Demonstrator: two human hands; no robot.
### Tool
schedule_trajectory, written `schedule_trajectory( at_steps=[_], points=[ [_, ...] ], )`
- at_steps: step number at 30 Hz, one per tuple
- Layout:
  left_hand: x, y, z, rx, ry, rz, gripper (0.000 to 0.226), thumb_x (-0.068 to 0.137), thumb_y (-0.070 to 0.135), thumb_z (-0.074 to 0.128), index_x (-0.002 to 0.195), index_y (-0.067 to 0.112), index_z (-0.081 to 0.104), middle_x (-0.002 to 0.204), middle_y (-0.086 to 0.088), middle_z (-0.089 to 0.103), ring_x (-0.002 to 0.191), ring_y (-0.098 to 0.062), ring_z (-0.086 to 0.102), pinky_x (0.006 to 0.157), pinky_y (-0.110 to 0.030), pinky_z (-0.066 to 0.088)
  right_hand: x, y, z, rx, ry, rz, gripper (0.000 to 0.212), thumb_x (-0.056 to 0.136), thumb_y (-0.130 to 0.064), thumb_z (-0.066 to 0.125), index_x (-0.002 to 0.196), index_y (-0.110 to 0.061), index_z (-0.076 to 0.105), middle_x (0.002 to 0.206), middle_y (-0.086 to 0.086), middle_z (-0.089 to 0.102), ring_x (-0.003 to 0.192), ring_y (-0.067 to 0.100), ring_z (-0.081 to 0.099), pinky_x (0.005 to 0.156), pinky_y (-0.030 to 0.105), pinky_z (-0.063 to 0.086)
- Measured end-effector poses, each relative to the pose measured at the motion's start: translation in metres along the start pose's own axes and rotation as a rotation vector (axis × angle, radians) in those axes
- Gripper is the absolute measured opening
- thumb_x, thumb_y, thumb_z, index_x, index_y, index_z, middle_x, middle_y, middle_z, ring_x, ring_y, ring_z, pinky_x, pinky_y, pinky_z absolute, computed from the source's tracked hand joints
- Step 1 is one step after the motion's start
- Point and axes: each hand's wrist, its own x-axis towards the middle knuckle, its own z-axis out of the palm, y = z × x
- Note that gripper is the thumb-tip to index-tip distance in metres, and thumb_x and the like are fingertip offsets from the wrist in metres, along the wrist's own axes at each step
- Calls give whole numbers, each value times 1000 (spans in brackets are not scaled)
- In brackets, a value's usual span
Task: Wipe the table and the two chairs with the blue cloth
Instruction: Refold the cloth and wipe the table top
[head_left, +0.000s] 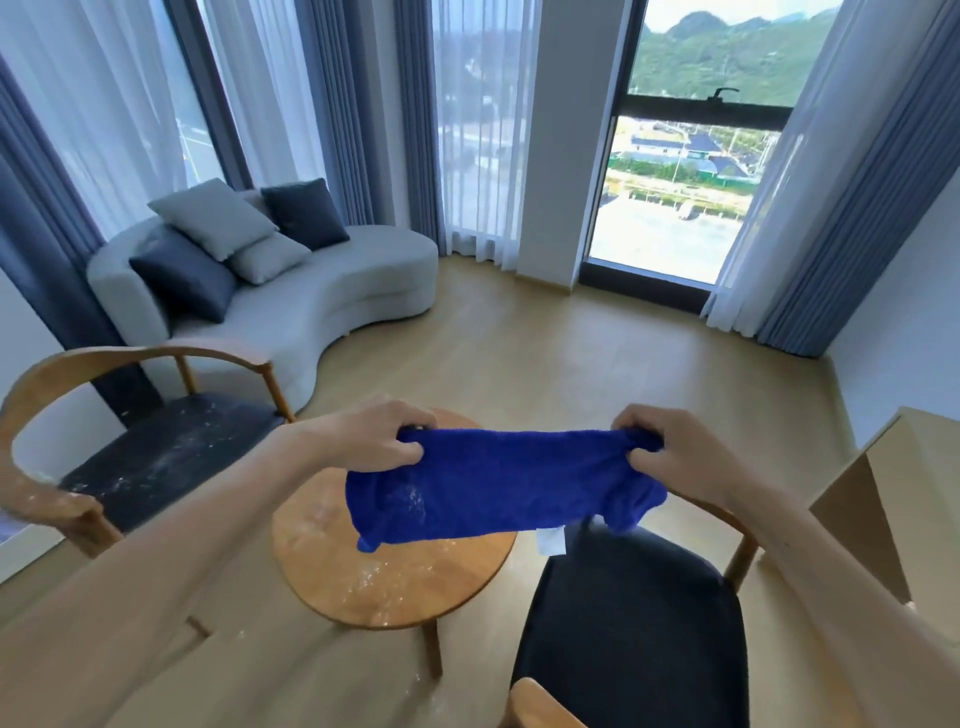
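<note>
Both hands hold the blue cloth (498, 483) stretched in the air above the round wooden worktop (395, 577). The left hand (371, 439) is closed on the cloth's upper left corner, and the right hand (675, 452) is closed on its upper right corner, fingers curled into the bunched fabric. The cloth hangs in a loose band between them, its lower edge drooping at 7 o'clock and 5 o'clock.

A small white label (551, 540) dangles from the cloth's lower edge; any writing on it is too small to read. No other brand or text can be made out.

Pale specks cling to the cloth's front near its lower left, and similar white dust lies on the worktop and on the dark seat of the left chair (171, 457), which stands at 9 o'clock from the worktop. The right chair (634, 623) sits at 4 o'clock, its dark seat looking clean; its back is cut off by the lower edge of the view, and the cloth and right forearm hide part of its far armrest. The cloth also hides the far half of the worktop.

Beyond, at 11 o'clock, a grey curved sofa (322, 296) carries cushions. At 3 o'clock a light wooden piece of furniture (883, 499) is cut off by the frame.
</note>
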Motion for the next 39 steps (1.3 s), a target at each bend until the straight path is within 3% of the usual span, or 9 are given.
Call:
schedule_trajectory(
  at_steps=[4, 9, 15, 18, 21, 24, 27, 34, 39],
  points=[
    [-20, -47, -11, 463, 4, 47, 24, 83, 11, 44, 90, 24, 63, 95, 7, 56, 92, -13, 46, 85, -34, 42, 29, -52, 34, -115, -130, -75, 39, 75, 3, 50, 95, -27, 65, 89, -10, 66, 83, 2, 56, 73, 22, 46],
    [-44, -96, -20, 564, 173, -10, 28, 87, 6, 46, 100, 22, 65, 103, 7, 54, 81, -12, 53, 75, -25, 46, 51, -111, 73, -241, -244, -141, 27, 76, -1, 49, 90, -19, 64, 84, -8, 62, 75, 4, 51, 70, 25, 44],
    [-47, -156, -35, 166, 255, 281, 31, 74, -11, 47, 77, 12, 67, 98, 5, 62, 82, -12, 60, 74, -30, 53, 102, -166, 131, -180, -155, -223, 28, 74, 4, 48, 87, -16, 64, 96, -9, 63, 83, 7, 51, 72, 24, 41],
    [-44, -155, -33, 37, 245, 457, 29, 63, -13, 40, 66, 4, 64, 91, -5, 66, 78, -5, 54, 72, -6, 41, 128, -185, 156, -153, -122, -359, 27, 75, 3, 54, 83, -19, 66, 138, -12, 46, 118, 0, 39, 88, 13, 33],
    [-41, -157, -31, -23, 234, 558, 27, 58, -16, 40, 61, 2, 60, 92, -7, 66, 83, 4, 48, 76, -2, 36, 149, -196, 166, -147, -153, -407, 26, 72, 5, 57, 82, -17, 68, 155, -10, 27, 142, 6, 18, 105, 15, 24],
    [-38, -171, -34, -62, 239, 538, 26, 58, -11, 39, 59, 3, 61, 94, -7, 67, 82, -1, 50, 74, -6, 38, 163, -202, 170, -28, -264, -333, 24, 69, 11, 54, 81, -8, 65, 123, -6, 60, 116, -7, 43, 95, 10, 31],
    [-39, -182, -34, -88, 234, 447, 29, 63, -4, 36, 63, 3, 64, 101, -5, 65, 87, -8, 54, 76, -5, 37, 171, -206, 177, -8, -276, -265, 21, 71, 7, 55, 81, -10, 62, 78, -13, 55, 72, -5, 48, 68, 9, 36],
    [-42, -208, 12, 354, 369, 322, 20, 74, 36, 61, 84, 19, 64, 125, -3, 41, 117, -20, 38, 90, -30, 47, 198, -192, 192, 121, -213, -132, 18, 79, 2, 50, 81, -15, 55, 78, -1, 61, 69, 8, 50, 65, 22, 42],
    [-8, -237, 29, 323, 479, 194, 27, 71, 26, 79, 93, 17, 65, 133, -7, 42, 112, -24, 52, 77, -36, 56, 225, -160, 194, 358, -209, -21, 11, 85, 2, 49, 85, -7, 55, 81, 5, 60, 70, 12, 52, 62, 27, 43]
  ],
)
